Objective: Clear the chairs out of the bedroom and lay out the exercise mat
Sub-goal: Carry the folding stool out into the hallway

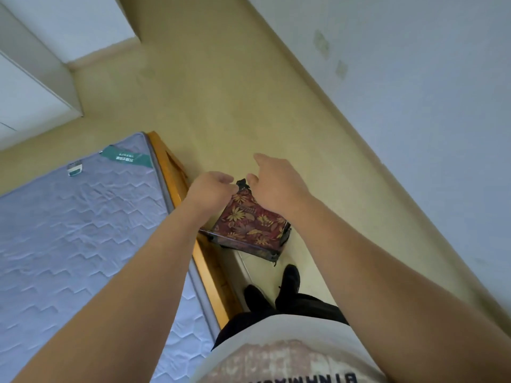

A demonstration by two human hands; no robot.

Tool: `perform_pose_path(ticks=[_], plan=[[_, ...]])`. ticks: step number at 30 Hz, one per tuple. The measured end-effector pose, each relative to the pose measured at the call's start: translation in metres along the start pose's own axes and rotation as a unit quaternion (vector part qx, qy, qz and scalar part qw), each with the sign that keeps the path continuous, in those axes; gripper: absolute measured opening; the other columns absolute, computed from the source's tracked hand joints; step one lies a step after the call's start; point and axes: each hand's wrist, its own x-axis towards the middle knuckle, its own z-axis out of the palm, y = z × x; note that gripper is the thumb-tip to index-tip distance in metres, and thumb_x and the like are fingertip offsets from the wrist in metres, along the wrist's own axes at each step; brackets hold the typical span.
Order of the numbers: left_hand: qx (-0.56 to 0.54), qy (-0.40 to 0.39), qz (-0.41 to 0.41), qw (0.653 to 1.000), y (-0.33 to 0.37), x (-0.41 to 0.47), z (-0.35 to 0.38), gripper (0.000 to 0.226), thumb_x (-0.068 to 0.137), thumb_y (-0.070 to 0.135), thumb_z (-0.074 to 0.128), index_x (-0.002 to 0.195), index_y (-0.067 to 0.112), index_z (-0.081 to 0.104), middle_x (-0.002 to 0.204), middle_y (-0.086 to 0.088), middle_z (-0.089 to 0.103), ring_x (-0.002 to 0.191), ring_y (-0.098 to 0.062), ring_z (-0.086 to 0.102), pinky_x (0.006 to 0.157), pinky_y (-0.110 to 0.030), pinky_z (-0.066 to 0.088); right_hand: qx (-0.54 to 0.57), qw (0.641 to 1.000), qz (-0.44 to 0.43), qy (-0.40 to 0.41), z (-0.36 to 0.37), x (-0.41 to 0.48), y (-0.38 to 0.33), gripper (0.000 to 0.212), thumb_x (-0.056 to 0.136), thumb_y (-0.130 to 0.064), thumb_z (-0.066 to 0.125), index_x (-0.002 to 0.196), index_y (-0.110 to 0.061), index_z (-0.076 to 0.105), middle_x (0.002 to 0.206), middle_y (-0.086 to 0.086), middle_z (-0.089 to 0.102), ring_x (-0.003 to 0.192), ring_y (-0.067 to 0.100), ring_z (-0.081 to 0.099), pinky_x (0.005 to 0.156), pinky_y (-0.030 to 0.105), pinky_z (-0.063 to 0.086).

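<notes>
**Item.** The task's thing in view is a floral-covered seat (pixel 249 225) on a dark frame, judged to be one of the chairs. It stands on the floor (pixel 221 106) just past picture centre towards 5 o'clock. It sits in the narrow lane between the wooden bed rail (pixel 177 172) at its 9 o'clock and the wall (pixel 414 106) at 2 o'clock. The person's shoes (pixel 289 277) are near it at 6 o'clock. No exercise mat is seen.

**Hands.** Both are over the seat's far corner, close together but apart. The left hand (pixel 210 187) has curled fingers at the black corner tab (pixel 242 183); whether it grips cannot be told. The right hand (pixel 275 189) is loosely spread, holds nothing, and its thumb is near the same tab.

**Orientation.** The seat lies corner-on to the viewer, with one corner pointing to 12 o'clock under the hands. Its longer visible run goes from 12 to 5 o'clock, roughly parallel to the bed rail. Height and legs are hidden.

**Risks, as judged.**
- With both hands at one corner, a lift would tip the seat and swing its 5 o'clock end down towards the shoes.
- In the tight lane, a turning frame could strike the bed rail or scrape the wall.
- If the tab is only fabric, pulling on it may slip or tear rather than raise the frame.
</notes>
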Motion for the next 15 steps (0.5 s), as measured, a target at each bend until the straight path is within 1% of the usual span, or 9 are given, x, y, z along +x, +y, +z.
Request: perform_pose_path(ticks=[2,4,6,7,8,10,11,13,15], plan=[[-0.050,-0.012,-0.050,0.997,-0.010,0.008,0.008,0.027,0.092,0.021,0.066,0.116,0.011,0.069,0.103,-0.005,0.069,0.099,-0.023,0.065,0.088,-0.032,0.053,-0.003,0.999,0.018,-0.046,0.022,0.006,0.015,0.036,0.102,-0.033,0.046,0.129,-0.011,0.054,0.123,0.014,0.063,0.111,0.033,0.060,0.088,0.037,0.052],[-0.104,-0.031,-0.110,0.988,-0.023,0.018,0.013,0.019,0.092,0.014,0.065,0.109,0.007,0.070,0.087,-0.008,0.069,0.087,-0.024,0.066,0.084,-0.037,0.057,0.013,0.995,0.042,-0.085,0.043,0.012,0.031,0.028,0.101,-0.032,0.045,0.109,-0.010,0.060,0.109,0.013,0.066,0.101,0.033,0.063,0.079,0.036,0.053],[-0.141,-0.061,-0.148,0.977,-0.038,0.028,0.020,0.019,0.096,0.007,0.057,0.112,0.002,0.066,0.097,-0.014,0.068,0.094,-0.028,0.066,0.090,-0.042,0.056,0.037,0.991,0.064,-0.114,0.061,0.017,0.046,0.032,0.101,-0.032,0.045,0.110,-0.007,0.064,0.109,0.013,0.067,0.103,0.033,0.063,0.083,0.036,0.052],[-0.147,-0.063,-0.166,0.973,-0.043,0.033,0.024,0.016,0.096,0.008,0.057,0.110,0.004,0.064,0.102,-0.013,0.068,0.097,-0.027,0.066,0.087,-0.041,0.057,0.049,0.988,0.077,-0.124,0.069,0.021,0.053,0.033,0.101,-0.032,0.045,0.108,-0.007,0.066,0.109,0.013,0.067,0.105,0.033,0.062,0.084,0.035,0.051],[-0.156,-0.052,-0.182,0.969,-0.050,0.038,0.027,0.015,0.096,0.012,0.059,0.108,0.005,0.063,0.103,-0.011,0.068,0.096,-0.024,0.067,0.081,-0.037,0.058,0.060,0.986,0.091,-0.130,0.075,0.024,0.058,0.031,0.101,-0.032,0.045,0.095,-0.010,0.066,0.102,0.012,0.065,0.102,0.032,0.062,0.080,0.032,0.047],[-0.165,-0.060,-0.222,0.959,-0.064,0.049,0.040,0.025,0.094,0.021,0.064,0.114,0.005,0.063,0.107,-0.007,0.068,0.096,-0.021,0.067,0.075,-0.031,0.056,0.099,0.975,0.145,-0.138,0.095,0.033,0.071,0.037,0.100,-0.030,0.045,0.065,-0.018,0.047,0.078,0.004,0.054,0.088,0.027,0.057,0.068,0.027,0.036],[-0.162,-0.076,-0.243,0.953,-0.071,0.055,0.047,0.030,0.094,0.023,0.064,0.118,0.005,0.063,0.110,-0.007,0.068,0.097,-0.021,0.066,0.076,-0.032,0.055,0.129,0.965,0.180,-0.142,0.107,0.038,0.077,0.040,0.099,-0.028,0.047,0.060,-0.020,0.038,0.071,0.000,0.047,0.083,0.024,0.053,0.063,0.027,0.033],[-0.156,-0.101,-0.276,0.943,-0.085,0.064,0.061,0.032,0.095,0.023,0.063,0.121,0.005,0.061,0.113,-0.009,0.066,0.097,-0.023,0.065,0.080,-0.035,0.054,0.194,0.937,0.255,-0.139,0.129,0.043,0.084,0.036,0.096,-0.028,0.051,0.062,-0.019,0.041,0.070,-0.002,0.048,0.084,0.024,0.054,0.059,0.026,0.035],[-0.143,-0.124,-0.305,0.933,-0.095,0.078,0.073,0.031,0.097,0.023,0.060,0.123,0.006,0.059,0.115,-0.009,0.065,0.096,-0.023,0.064,0.081,-0.036,0.054,0.268,0.895,0.334,-0.123,0.147,0.050,0.094,0.020,0.094,-0.028,0.057,0.083,-0.011,0.059,0.090,0.007,0.062,0.092,0.028,0.062,0.070,0.027,0.050]])
